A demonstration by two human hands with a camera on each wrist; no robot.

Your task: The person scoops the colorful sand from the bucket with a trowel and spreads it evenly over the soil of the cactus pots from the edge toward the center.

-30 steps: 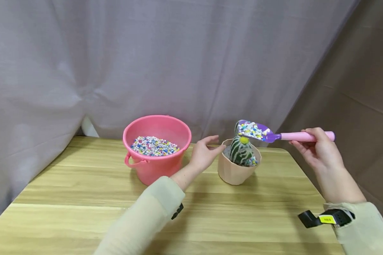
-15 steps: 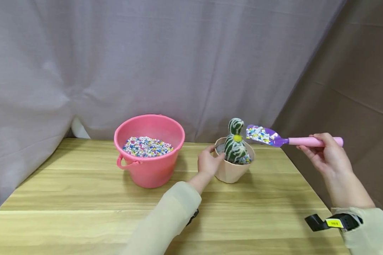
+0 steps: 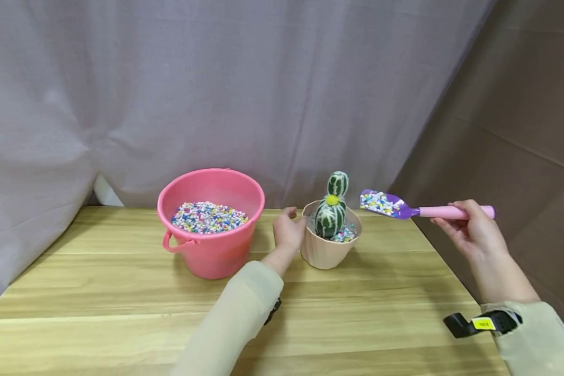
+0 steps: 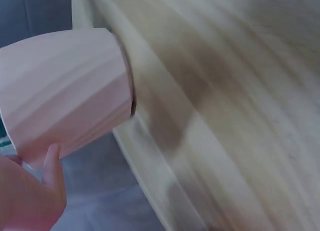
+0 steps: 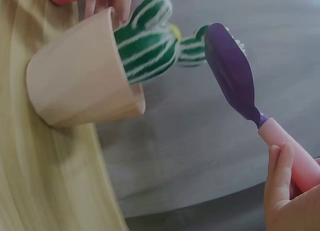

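A beige ribbed pot (image 3: pixel 328 251) with a green striped cactus (image 3: pixel 332 209) stands on the wooden table (image 3: pixel 122 292). My left hand (image 3: pixel 288 231) holds the pot's left side, thumb at the rim; in the left wrist view the thumb (image 4: pixel 52 167) lies against the pot (image 4: pixel 65 108). My right hand (image 3: pixel 472 227) grips the pink handle (image 3: pixel 444 212) of a purple scoop (image 3: pixel 384 204) full of coloured pebbles, held level just right of the pot's rim. In the right wrist view the scoop (image 5: pixel 231 71) hangs beside the cactus (image 5: pixel 147 41) and pot (image 5: pixel 80 78).
A pink bucket (image 3: pixel 211 245) part-filled with coloured pebbles (image 3: pixel 209 216) stands left of the pot, close to my left hand. A grey curtain (image 3: pixel 216 94) hangs behind the table, and a brown wall (image 3: pixel 521 130) runs past its right edge.
My left hand has reached in from open air and taken hold of the pot's left side. The loaded scoop has shifted from over the cactus top to lower, right of the pot.
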